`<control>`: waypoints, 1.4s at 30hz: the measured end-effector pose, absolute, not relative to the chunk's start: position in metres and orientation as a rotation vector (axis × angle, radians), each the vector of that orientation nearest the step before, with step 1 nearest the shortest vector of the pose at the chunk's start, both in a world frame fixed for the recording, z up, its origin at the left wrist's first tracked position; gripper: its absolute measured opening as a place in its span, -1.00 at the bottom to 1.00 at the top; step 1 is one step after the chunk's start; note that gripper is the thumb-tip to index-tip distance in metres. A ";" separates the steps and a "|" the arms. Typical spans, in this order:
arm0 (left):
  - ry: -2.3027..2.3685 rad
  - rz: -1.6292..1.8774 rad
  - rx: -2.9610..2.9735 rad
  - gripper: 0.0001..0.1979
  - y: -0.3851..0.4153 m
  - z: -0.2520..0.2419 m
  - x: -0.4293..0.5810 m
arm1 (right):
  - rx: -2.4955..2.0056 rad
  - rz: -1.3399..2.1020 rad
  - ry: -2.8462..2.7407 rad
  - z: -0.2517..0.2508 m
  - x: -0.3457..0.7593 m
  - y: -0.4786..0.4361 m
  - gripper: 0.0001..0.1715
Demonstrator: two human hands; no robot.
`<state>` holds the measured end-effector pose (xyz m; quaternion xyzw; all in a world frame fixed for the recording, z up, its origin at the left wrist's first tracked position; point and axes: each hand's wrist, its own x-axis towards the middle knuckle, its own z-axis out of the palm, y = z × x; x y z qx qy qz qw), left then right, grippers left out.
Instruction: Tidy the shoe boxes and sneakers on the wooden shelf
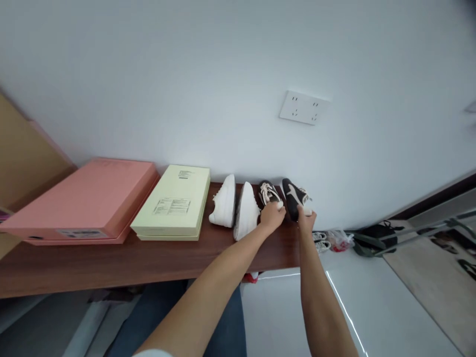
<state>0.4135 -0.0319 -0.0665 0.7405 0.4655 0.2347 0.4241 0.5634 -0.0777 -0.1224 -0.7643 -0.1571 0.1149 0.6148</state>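
My left hand is closed on the heel end of a dark sneaker with pale laces, its toe toward the wall. To the right, my right hand grips the heel of the matching black and beige sneaker, which leans on its side near the right end of the wooden shelf. My fingers partly cover both heels. Left of them lie two white shoes, one close beside the other, tipped on their sides.
A pale yellow shoebox and a larger pink box sit on the shelf's left part. A white socket plate is on the wall. Past the shelf's right end, more shoes, a plastic bag and a black bag rest on the floor.
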 end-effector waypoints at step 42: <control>1.919 1.215 1.121 -0.52 -0.149 -0.119 -0.100 | -1.617 0.585 -1.078 -0.102 0.271 -0.181 -0.54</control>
